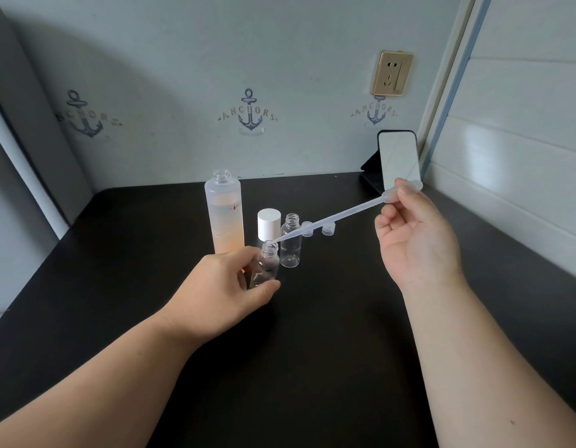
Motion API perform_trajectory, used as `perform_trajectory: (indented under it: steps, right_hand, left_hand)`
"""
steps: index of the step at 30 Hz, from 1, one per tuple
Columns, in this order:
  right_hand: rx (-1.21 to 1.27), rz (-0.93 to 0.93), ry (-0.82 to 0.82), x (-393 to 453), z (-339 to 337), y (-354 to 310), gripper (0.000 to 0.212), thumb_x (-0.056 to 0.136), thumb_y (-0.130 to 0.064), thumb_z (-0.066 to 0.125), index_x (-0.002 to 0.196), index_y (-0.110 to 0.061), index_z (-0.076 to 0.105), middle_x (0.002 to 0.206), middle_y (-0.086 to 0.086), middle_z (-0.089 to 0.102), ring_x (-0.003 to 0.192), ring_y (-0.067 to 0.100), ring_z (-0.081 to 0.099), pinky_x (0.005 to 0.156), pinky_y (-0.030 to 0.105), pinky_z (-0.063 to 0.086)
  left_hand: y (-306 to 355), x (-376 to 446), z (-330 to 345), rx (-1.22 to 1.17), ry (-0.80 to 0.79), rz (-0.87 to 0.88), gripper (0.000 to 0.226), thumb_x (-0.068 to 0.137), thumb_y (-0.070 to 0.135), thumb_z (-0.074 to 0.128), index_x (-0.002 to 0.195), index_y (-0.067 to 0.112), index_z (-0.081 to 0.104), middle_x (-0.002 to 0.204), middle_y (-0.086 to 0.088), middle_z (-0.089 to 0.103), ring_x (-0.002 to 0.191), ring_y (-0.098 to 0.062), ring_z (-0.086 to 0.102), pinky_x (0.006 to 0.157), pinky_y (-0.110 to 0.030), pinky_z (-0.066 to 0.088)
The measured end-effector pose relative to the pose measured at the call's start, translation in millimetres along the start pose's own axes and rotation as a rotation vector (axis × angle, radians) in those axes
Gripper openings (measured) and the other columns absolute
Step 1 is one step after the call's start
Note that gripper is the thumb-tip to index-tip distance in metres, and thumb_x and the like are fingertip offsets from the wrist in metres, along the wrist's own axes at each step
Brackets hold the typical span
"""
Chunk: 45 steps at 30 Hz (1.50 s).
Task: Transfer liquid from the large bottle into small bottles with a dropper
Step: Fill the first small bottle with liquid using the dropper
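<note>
Between the hands: the dropper [331, 218] slants down from right to left, its tip at the mouth of a small bottle [266, 265], apparently so the liquid goes straight in.
Left hand [225, 295]: fingers and thumb curl round the small bottle, holding it tilted toward the dropper, probably to steady it and present the narrow neck.
Right hand [412, 240]: thumb and fingertips pinch the dropper's bulb [404, 190], raised high so the stem runs downhill; a squeeze looks like the next move.
Beyond the left hand: the large bottle [224, 212] stands uncapped on the bench [312, 350], close by for refilling; orange-tinted liquid fills its lower part.
Just past the held bottle: a second small bottle [291, 240] stands open and looks empty, likely next in turn, beside a white cap [268, 224].
Under the dropper stem: two small clear caps [328, 228] lie on the bench, set aside while the necks are open.
</note>
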State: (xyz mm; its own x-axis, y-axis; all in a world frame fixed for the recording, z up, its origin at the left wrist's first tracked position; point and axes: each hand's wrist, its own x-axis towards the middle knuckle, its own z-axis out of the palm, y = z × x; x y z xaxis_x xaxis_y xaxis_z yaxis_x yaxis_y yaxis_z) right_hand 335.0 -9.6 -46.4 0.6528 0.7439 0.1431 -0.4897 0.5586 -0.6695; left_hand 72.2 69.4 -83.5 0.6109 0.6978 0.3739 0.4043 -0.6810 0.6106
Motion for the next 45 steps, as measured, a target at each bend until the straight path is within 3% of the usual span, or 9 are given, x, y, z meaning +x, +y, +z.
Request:
perform_trajectory:
  steps: [10, 15, 19, 21, 26, 30, 34, 37, 45]
  right_hand:
    - [0.043, 0.042, 0.027, 0, 0, -1, 0.012, 0.086, -0.013, 0.072, 0.077, -0.011, 0.080, 0.076, 0.002, 0.070, 0.064, 0.013, 0.063, 0.062, 0.022, 0.052]
    - [0.060, 0.053, 0.053, -1, 0, 0, 0.008, 0.086, -0.011, 0.071, 0.084, -0.008, 0.078, 0.076, 0.003, 0.069, 0.064, 0.013, 0.062, 0.063, 0.023, 0.052]
    - [0.059, 0.059, 0.055, -2, 0, 1, 0.005, 0.089, -0.010, 0.069, 0.090, -0.006, 0.073, 0.077, 0.004, 0.069, 0.064, 0.013, 0.063, 0.064, 0.023, 0.052]
    - [0.052, 0.064, 0.051, -2, 0, 2, 0.007, 0.090, -0.010, 0.069, 0.086, -0.008, 0.075, 0.078, 0.004, 0.069, 0.065, 0.013, 0.064, 0.064, 0.023, 0.053]
    - [0.042, 0.062, 0.030, -2, 0, 2, 0.006, 0.093, -0.011, 0.068, 0.095, -0.007, 0.072, 0.083, 0.004, 0.073, 0.070, 0.012, 0.067, 0.068, 0.023, 0.055]
    - [0.012, 0.042, -0.008, -2, 1, 3, 0.012, 0.096, -0.012, 0.066, 0.090, -0.009, 0.076, 0.089, 0.003, 0.075, 0.077, 0.012, 0.070, 0.073, 0.023, 0.056]
    - [0.022, 0.031, -0.020, -4, 3, 2, 0.011, 0.096, -0.013, 0.066, 0.090, -0.008, 0.073, 0.090, 0.002, 0.076, 0.079, 0.012, 0.071, 0.075, 0.022, 0.055]
    - [0.060, 0.016, -0.011, -4, 4, 1, 0.008, 0.096, -0.013, 0.067, 0.094, -0.008, 0.073, 0.091, 0.001, 0.076, 0.080, 0.012, 0.071, 0.075, 0.022, 0.055]
    - [0.059, -0.020, -0.007, -4, 4, -2, 0.008, 0.095, -0.015, 0.067, 0.098, -0.009, 0.071, 0.091, 0.000, 0.075, 0.080, 0.012, 0.070, 0.075, 0.022, 0.054]
  left_hand:
    - [-3, 1, -2, -0.032, -0.045, -0.006, 0.044, 0.076, 0.074, 0.066, 0.095, 0.034, 0.067, 0.072, 0.017, 0.062, 0.062, -0.009, 0.056, 0.055, -0.018, 0.043]
    - [0, -4, -8, -0.292, 0.318, 0.052, 0.031, 0.098, 0.050, 0.046, 0.094, 0.030, 0.070, 0.083, 0.007, 0.071, 0.070, -0.010, 0.064, 0.062, -0.030, 0.048]
    - [-5, 1, -10, -0.338, 0.597, -0.147, 0.014, 0.086, 0.049, 0.050, 0.094, 0.039, 0.057, 0.084, 0.012, 0.060, 0.073, -0.008, 0.058, 0.065, -0.030, 0.046]
    - [-9, 4, -10, -0.329, 0.633, -0.204, 0.030, 0.078, 0.048, 0.058, 0.107, 0.040, 0.052, 0.095, 0.015, 0.056, 0.082, 0.002, 0.057, 0.071, -0.022, 0.044]
    - [-17, 11, -4, -0.306, 0.346, -0.268, 0.068, 0.085, 0.052, 0.071, 0.143, 0.037, 0.040, 0.119, 0.028, 0.055, 0.103, 0.019, 0.054, 0.081, -0.015, 0.044]
    - [-22, 16, -2, -0.156, 0.296, -0.307, 0.049, 0.089, 0.050, 0.069, 0.132, 0.035, 0.051, 0.102, 0.026, 0.061, 0.091, 0.009, 0.061, 0.071, -0.016, 0.044]
    - [-19, 13, -4, -0.204, 0.302, -0.267, 0.028, 0.089, 0.043, 0.073, 0.108, 0.050, 0.054, 0.097, 0.032, 0.064, 0.093, 0.019, 0.057, 0.064, -0.010, 0.044]
    - [-13, 11, -5, -0.222, 0.303, -0.217, 0.032, 0.089, 0.035, 0.075, 0.099, 0.057, 0.053, 0.099, 0.035, 0.062, 0.093, 0.014, 0.059, 0.059, -0.004, 0.046]
    - [-8, 10, -6, -0.146, 0.277, -0.198, 0.042, 0.088, 0.038, 0.073, 0.102, 0.068, 0.048, 0.104, 0.034, 0.060, 0.093, 0.003, 0.062, 0.077, -0.033, 0.056]
